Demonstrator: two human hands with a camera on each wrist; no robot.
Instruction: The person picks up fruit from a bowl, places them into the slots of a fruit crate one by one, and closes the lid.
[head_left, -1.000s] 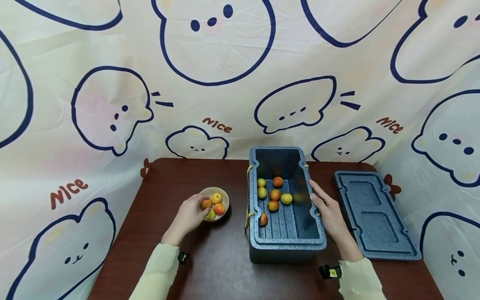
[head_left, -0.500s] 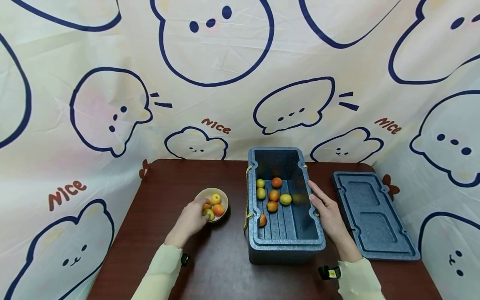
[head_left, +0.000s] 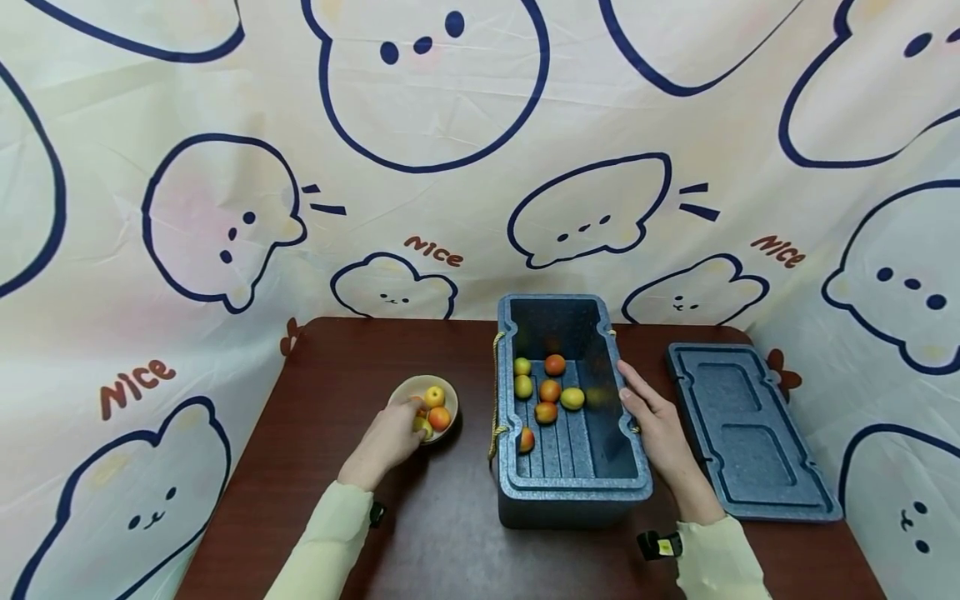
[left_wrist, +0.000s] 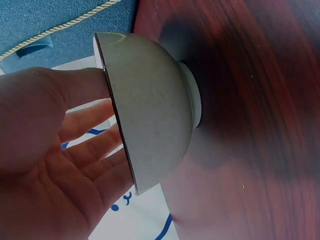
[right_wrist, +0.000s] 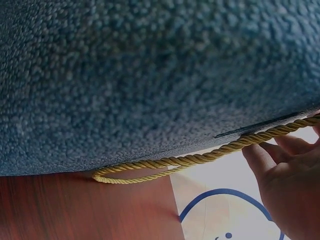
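A small pale bowl (head_left: 451, 392) with several small round fruits stands on the table, left of the blue-grey box. My left hand (head_left: 386, 444) reaches over the bowl's near-left side, its fingers inside among the fruits. In the left wrist view the thumb crosses the bowl's rim, and the fingertips are hidden. A yellow fruit (head_left: 434, 396) and an orange-red fruit (head_left: 438, 418) show beside the hand. My right hand (head_left: 660, 429) rests against the right wall of the open box (head_left: 577, 482), fingers extended along its rim. Several yellow and orange-red fruits, such as an orange-red one (head_left: 555, 365), lie on the box's ribbed floor.
The box's lid (head_left: 753, 429) lies on the table (head_left: 360, 350) to the right, beyond my right forearm. A twisted yellow rope (right_wrist: 215, 154) hangs along the box's side. A patterned cloth (head_left: 420, 208) stands behind the table.
My left hand has moved slightly right and deeper into the bowl, covering more of the fruits there. The right hand and the box have stayed put.
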